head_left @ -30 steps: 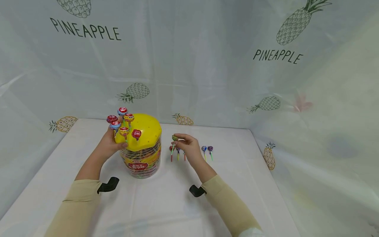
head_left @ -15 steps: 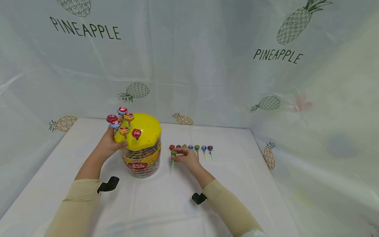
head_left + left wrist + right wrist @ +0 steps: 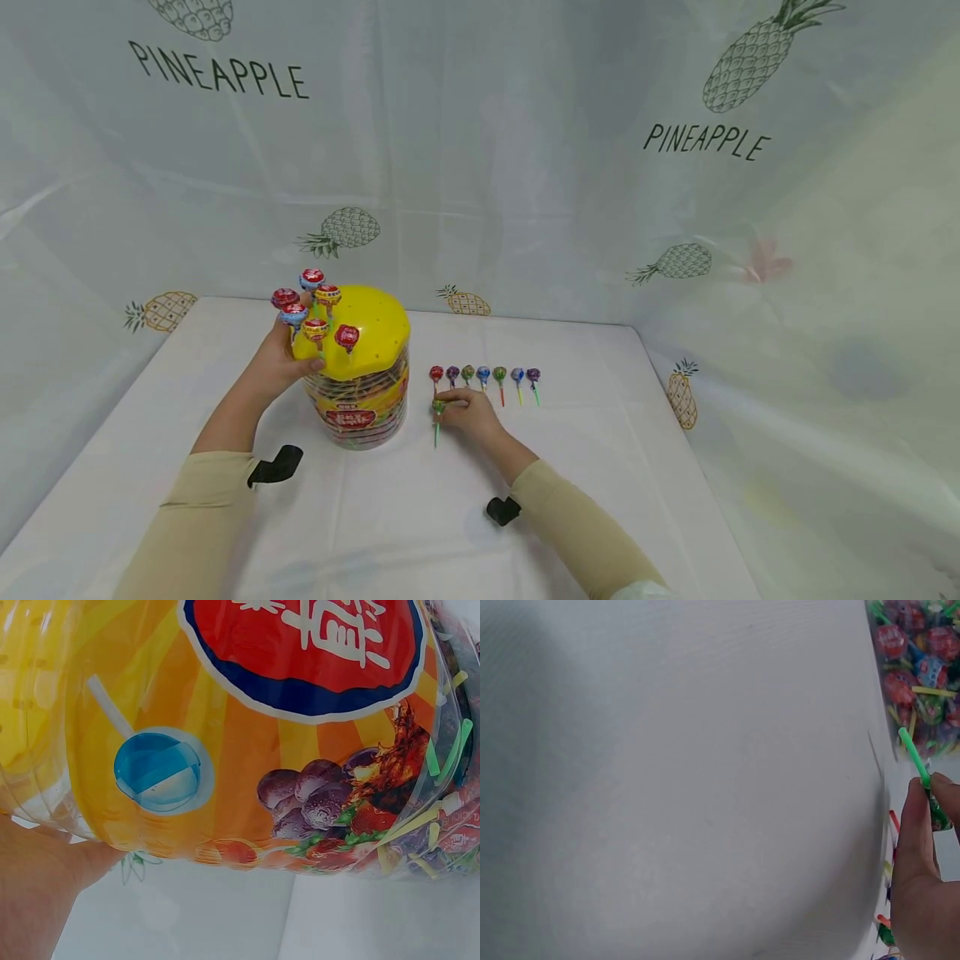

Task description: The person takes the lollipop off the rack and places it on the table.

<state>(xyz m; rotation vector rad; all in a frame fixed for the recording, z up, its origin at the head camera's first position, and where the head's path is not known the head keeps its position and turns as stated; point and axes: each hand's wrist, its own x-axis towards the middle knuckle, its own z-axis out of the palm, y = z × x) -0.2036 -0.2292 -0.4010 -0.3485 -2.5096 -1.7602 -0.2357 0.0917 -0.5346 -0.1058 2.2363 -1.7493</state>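
A clear jar (image 3: 356, 417) full of lollipops, with a yellow lid (image 3: 375, 329), stands left of centre on the table. Several lollipops stick up out of the lid, one of them a red lollipop (image 3: 347, 337). My left hand (image 3: 273, 367) grips the lid's left side, its thumb at the front edge; the far fingers are mostly hidden behind the lollipops. Just right of the jar, my right hand (image 3: 472, 417) pinches a green lollipop (image 3: 438, 407) between thumb and fingers, stick pointing toward me. In the right wrist view its green stick (image 3: 913, 756) juts past the fingertips.
Behind the right hand lies a row of several lollipops, from a red one (image 3: 437, 373) at the left to a purple one (image 3: 533, 375) at the right. A pineapple-print sheet (image 3: 510, 167) hangs behind the white table (image 3: 585, 467).
My right hand has come down and toward me with the green lollipop, leaving more of the row uncovered. My left hand and the jar have stayed in place.
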